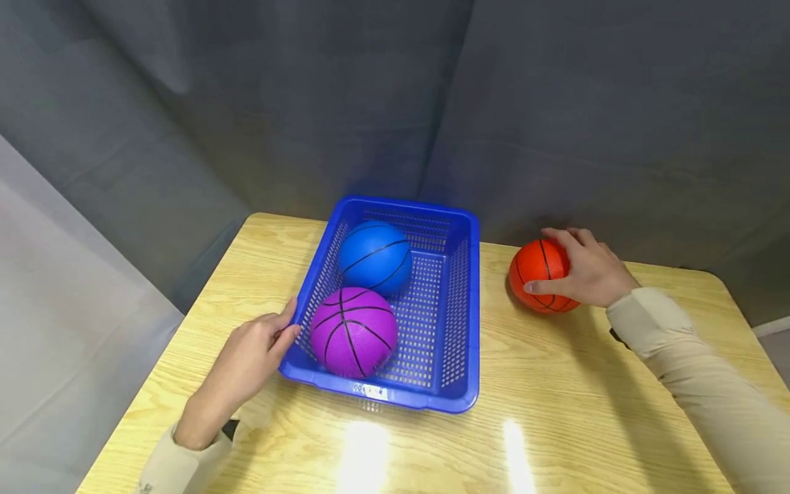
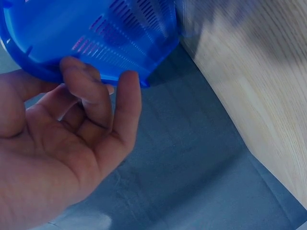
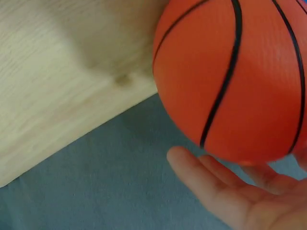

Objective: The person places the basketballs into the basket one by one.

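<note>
At the left rim of a blue plastic basket (image 1: 461, 405), my left hand (image 1: 247, 357) pinches the edge between thumb and fingers; the left wrist view shows the fingers (image 2: 88, 91) curled at the rim. Inside the basket, a purple toy basketball (image 1: 354, 333) lies at the near left and a blue toy basketball (image 1: 375, 257) behind it. To the right of the basket, my right hand (image 1: 589, 271) holds an orange toy basketball (image 1: 540, 274), thumb on the near side and fingers round the far side. In the right wrist view the fingertips reach along the orange ball's (image 3: 230, 81) surface.
Everything stands on a light wooden table (image 1: 444, 453) with rounded corners. A dark grey curtain (image 1: 308, 103) hangs right behind the table's far edge. Pale fabric (image 1: 68, 329) hangs at the left.
</note>
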`<state>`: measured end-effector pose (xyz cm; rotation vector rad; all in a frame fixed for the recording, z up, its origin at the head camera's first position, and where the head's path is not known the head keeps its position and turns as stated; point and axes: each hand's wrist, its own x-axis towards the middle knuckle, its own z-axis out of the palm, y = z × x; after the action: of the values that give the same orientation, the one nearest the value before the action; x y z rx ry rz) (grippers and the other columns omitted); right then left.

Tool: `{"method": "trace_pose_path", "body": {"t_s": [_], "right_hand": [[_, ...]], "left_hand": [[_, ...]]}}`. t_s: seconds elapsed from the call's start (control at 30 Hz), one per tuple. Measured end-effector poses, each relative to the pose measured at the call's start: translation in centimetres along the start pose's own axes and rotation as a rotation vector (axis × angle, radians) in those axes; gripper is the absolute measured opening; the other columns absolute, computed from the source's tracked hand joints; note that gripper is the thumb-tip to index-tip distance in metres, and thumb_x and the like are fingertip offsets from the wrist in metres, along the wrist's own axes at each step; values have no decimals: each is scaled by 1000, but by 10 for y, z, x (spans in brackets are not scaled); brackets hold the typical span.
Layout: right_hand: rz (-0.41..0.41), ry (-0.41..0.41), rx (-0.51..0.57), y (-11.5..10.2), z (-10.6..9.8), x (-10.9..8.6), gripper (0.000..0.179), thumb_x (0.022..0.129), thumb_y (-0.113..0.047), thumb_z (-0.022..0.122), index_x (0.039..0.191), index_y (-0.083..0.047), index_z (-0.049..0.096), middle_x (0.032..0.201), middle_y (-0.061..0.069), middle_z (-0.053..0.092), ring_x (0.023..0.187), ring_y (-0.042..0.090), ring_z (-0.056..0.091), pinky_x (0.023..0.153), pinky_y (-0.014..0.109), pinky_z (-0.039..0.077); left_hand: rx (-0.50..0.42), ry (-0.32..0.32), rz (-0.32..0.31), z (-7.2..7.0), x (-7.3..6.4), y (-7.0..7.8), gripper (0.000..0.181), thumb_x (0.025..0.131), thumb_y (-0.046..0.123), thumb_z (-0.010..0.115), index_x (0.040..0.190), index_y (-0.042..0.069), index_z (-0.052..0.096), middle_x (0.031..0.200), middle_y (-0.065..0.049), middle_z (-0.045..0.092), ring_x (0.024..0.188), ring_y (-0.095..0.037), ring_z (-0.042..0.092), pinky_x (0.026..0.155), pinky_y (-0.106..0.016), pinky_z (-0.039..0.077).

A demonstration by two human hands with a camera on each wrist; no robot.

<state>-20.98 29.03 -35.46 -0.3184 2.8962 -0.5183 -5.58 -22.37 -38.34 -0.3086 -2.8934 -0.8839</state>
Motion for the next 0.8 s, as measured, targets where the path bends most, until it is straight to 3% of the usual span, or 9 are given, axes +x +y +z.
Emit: {"method": "trace_pose_path", "body": {"t_s": [0.17, 0.37, 0.7, 0.8], "right_hand": [[1, 10, 12, 2, 11, -1, 107, 86, -44, 92, 165, -6, 31, 152, 41, 30, 122, 65, 42, 87, 73, 53], [7, 44, 11, 7, 18, -3, 109, 82, -41, 95, 164, -8, 30, 149, 40, 30, 120, 64, 41, 85, 74, 52], [28, 103, 39, 13, 26, -4, 107, 80, -35, 96, 161, -8, 31, 146, 39, 30, 119, 61, 38, 80, 74, 52], [27, 116, 34, 13, 24, -5, 106, 80, -35, 95, 161, -8, 32, 145, 39, 31, 118, 62, 39, 79, 74, 51]], "left_hand": [[-13, 4, -5, 2, -2, -1, 47, 109, 10, 67, 151, -8, 57, 133, -24, 71, 106, -32, 71, 90, -55, 56], [-9, 3, -1, 3, 0, 0, 46, 109, 10, 68, 150, -9, 58, 130, -22, 73, 90, -26, 62, 80, -49, 52], [-8, -8, -8, 3, 2, -1, 47, 110, 9, 66, 151, -10, 56, 128, -22, 73, 88, -26, 60, 77, -46, 50], [-8, -10, -7, 4, 2, -1, 47, 109, 9, 66, 151, -10, 56, 116, -18, 75, 85, -25, 59, 75, -45, 50]]}}
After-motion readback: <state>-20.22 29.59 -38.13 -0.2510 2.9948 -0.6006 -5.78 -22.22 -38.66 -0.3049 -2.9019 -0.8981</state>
